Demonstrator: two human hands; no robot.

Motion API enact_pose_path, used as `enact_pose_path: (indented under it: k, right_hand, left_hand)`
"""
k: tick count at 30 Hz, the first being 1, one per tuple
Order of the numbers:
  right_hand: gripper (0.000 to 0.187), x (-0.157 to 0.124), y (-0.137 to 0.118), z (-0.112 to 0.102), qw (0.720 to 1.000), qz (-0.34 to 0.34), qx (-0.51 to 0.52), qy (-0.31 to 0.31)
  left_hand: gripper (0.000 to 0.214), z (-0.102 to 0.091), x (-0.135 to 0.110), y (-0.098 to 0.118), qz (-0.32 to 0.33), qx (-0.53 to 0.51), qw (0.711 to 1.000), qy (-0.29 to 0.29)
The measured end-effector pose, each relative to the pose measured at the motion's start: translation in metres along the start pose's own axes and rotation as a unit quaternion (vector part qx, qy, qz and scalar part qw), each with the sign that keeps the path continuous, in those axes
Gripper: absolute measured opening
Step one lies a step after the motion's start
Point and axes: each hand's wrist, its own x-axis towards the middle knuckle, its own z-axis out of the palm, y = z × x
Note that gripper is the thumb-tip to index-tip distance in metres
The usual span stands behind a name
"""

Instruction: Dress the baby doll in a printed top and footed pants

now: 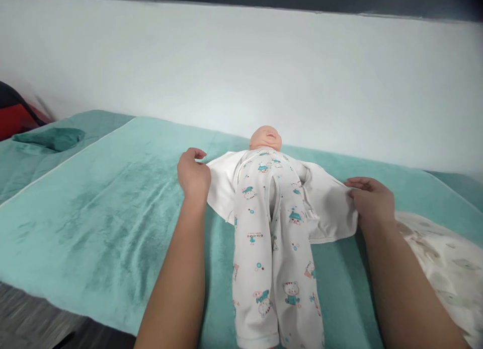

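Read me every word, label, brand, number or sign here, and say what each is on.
White cloth baby garment with teal-and-pink animal prints: a tiny line of reddish lettering on the picture-left leg, too small and blurred to read.
No other lettering can be made out.

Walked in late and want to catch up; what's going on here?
Someone is handling plain white cloth flaps spread on both sides of a pinkish, plastic-looking doll. The right hand pinches one flap's outer edge; the left hand is at the other's, its grip unclear. A white garment printed with small cartoon animals covers the doll below its head. The doll lies on a soft green blanket, head toward the white wall.
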Motion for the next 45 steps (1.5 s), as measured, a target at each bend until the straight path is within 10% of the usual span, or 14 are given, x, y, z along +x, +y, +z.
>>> enact_pose_path:
  k: [3, 9, 13, 17, 28, 34, 40, 45]
  right_hand:
    - [0.033, -0.01, -0.016, -0.003, 0.992, -0.017, -0.122, 0.04]
    - [0.033, -0.035, -0.063, 0.014, 0.941, -0.262, -0.204, 0.062]
    - [0.037, -0.056, -0.082, 0.036, 0.928, -0.341, -0.142, -0.053]
    - [0.049, -0.056, -0.076, 0.048, 0.918, -0.316, -0.17, -0.169]
    - [0.054, -0.036, -0.049, 0.051, 0.946, -0.237, -0.178, -0.129]
    - [0.037, -0.048, -0.098, 0.046, 0.983, -0.165, -0.025, -0.08]
    - [0.019, -0.043, -0.208, 0.11, 0.869, -0.354, -0.146, -0.314]
    - [0.004, -0.031, -0.241, 0.174, 0.757, -0.374, -0.321, -0.428]
  left_hand:
    - [0.04, 0.0, -0.005, 0.004, 0.067, 0.139, 0.988, 0.013]
    - [0.037, 0.019, -0.021, 0.02, 0.185, 0.198, 0.96, -0.072]
    - [0.03, 0.038, -0.025, 0.02, 0.267, 0.203, 0.929, -0.158]
    - [0.033, 0.048, -0.021, 0.012, 0.238, 0.252, 0.922, -0.172]
    - [0.036, 0.039, -0.013, 0.006, 0.158, 0.295, 0.935, -0.117]
    - [0.035, 0.042, -0.012, 0.002, 0.164, 0.299, 0.932, -0.121]
    - [0.032, 0.042, -0.01, 0.0, 0.163, 0.285, 0.936, -0.131]
    - [0.028, 0.039, -0.01, -0.001, 0.157, 0.283, 0.936, -0.142]
